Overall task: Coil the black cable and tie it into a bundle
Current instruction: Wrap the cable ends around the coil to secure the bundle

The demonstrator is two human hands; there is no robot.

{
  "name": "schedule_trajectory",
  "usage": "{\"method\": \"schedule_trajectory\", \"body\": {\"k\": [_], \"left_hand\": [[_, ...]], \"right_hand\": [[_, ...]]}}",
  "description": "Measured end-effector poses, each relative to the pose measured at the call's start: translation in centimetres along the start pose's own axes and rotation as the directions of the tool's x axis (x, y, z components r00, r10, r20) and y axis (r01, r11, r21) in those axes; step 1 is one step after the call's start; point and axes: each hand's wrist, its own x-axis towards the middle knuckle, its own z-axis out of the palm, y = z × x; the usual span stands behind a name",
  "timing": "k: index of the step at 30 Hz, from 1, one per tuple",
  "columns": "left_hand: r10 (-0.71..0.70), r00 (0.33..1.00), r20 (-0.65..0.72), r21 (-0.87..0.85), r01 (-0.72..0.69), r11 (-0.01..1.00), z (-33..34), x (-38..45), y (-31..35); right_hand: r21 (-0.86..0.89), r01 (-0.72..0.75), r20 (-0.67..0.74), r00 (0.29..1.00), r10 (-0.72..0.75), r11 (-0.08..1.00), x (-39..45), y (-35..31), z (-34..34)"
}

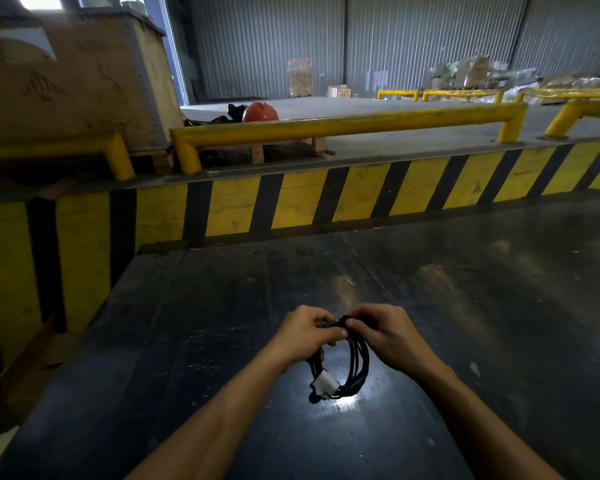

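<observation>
The black cable [358,362] hangs as a coil of several loops between my hands, above a dark table [187,341]. A white connector [323,383] dangles at the coil's lower left. My left hand [303,336] pinches the top of the coil from the left. My right hand [385,336] pinches the same spot from the right, where the cable looks wound around the loops. The fingertips of both hands touch there and hide the top of the coil.
A yellow and black striped barrier [291,199] runs along the table's far edge. Yellow guard rails [343,124] stand behind it. A red helmet [260,112] lies beyond the rail. A large wooden crate [70,81] stands at the far left.
</observation>
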Motion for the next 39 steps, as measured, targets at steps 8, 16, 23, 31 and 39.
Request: {"method": "schedule_trajectory", "body": {"k": [8, 16, 23, 31, 39], "left_hand": [[-0.217, 0.956, 0.198, -0.431, 0.284, 0.856, 1.2, -1.0, -1.0], [-0.294, 0.950, 0.102, -0.401, 0.310, 0.862, 2.2, -1.0, -1.3], [-0.221, 0.965, 0.138, -0.292, 0.253, 0.922, 1.9, -0.8, -1.3], [-0.183, 0.940, 0.288, -0.122, 0.225, 0.967, 0.9, -0.4, -1.9], [-0.345, 0.909, 0.235, -0.295, 0.405, 0.865, 2.7, 0.3, -5.9]], "right_hand": [[-0.260, 0.109, -0.308, 0.933, -0.189, 0.960, -0.4, 1.4, 0.9], [-0.227, 0.118, -0.206, 0.964, -0.166, 0.967, -2.0, 3.4, 2.0], [0.371, -0.231, -0.062, 0.960, 0.272, 0.900, -1.7, 3.7, 0.6], [0.594, -0.599, 0.487, 0.799, 0.352, 0.537, -1.9, 4.8, 0.0], [0.613, -0.582, 0.319, 0.801, 0.506, 0.535, -2.8, 8.7, 3.4]]}}
